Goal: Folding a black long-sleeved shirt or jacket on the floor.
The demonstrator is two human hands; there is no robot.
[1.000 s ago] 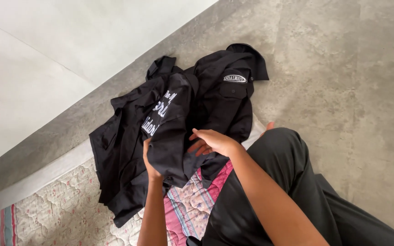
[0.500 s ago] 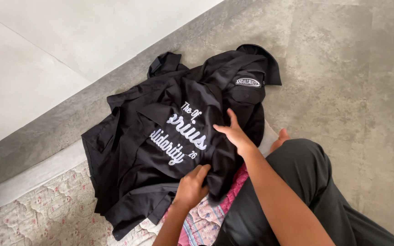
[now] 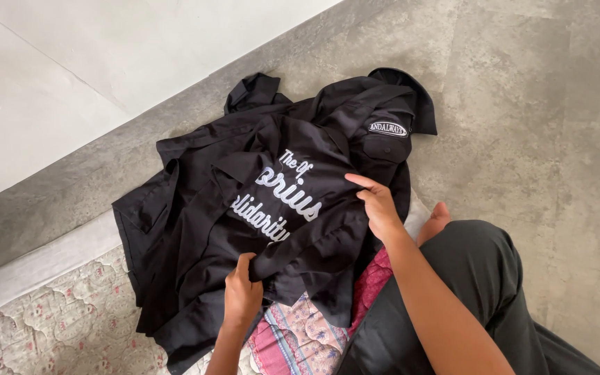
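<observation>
Presently, a black shirt (image 3: 272, 208) with white lettering lies crumpled on the grey floor (image 3: 536, 104), its lower part overlapping a pale quilted mat (image 3: 57, 326) and a pink patterned cloth (image 3: 300, 333) (no containers are in view). The left hand (image 3: 242, 295) is clenched on a fold at the shirt's lower edge, while the right hand (image 3: 380, 208) rests flat with fingers extended on the fabric beside the lettering, gripping nothing. The person's dark-trousered leg (image 3: 467, 278) lies just right of the shirt.
</observation>
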